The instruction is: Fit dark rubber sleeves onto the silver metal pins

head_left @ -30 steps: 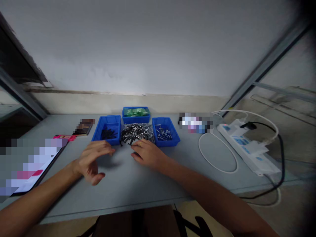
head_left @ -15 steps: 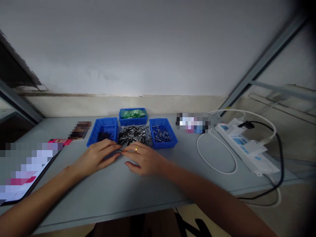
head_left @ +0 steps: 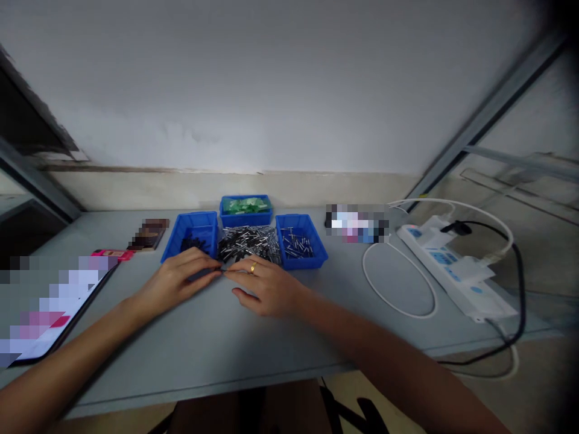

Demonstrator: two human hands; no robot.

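My left hand (head_left: 186, 274) and my right hand (head_left: 262, 286) meet fingertip to fingertip over the table, just in front of a pile of small metal and black pins (head_left: 248, 242). Both pinch at a small, thin dark piece (head_left: 222, 270), mostly covered by the fingers; its kind is too small to make out. A gold ring sits on a right-hand finger. Left of the pile, a blue tray (head_left: 174, 237) holds small black parts. On the other side, another blue tray (head_left: 304, 263) contains loose metal pins. Behind, a third blue tray (head_left: 246, 221) has green pieces in it.
A large tablet-like screen (head_left: 67, 313) and a dark brown box (head_left: 151, 234) lie at the left. To the right are a blurred-out device (head_left: 357, 224), a looped white cable (head_left: 367, 283) and a white power strip (head_left: 456, 277) with plugs. A wall rises behind the table (head_left: 217, 355).
My fingertips have shifted slightly, and a thin dark piece now shows between them. The whole view has moved a little; the trays and pile stay in place.
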